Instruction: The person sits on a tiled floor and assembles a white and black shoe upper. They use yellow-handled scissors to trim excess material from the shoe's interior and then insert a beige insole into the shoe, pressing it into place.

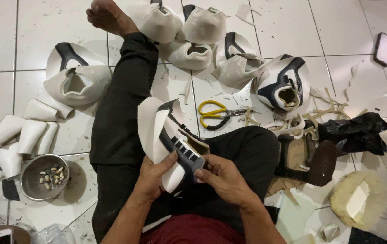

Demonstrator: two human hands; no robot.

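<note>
White-and-navy shoe upper [168,144] over lap, above tiled floor's [347,31] near edge, gripped at heel by left hand [153,174], pinched along lacing edge by right hand [223,176]; likely light, floppy, best held near stiff seams.

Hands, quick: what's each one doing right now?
Left hand: closed on the white and black shoe upper.
Right hand: fingers pinching the same shoe upper's edge.
</note>
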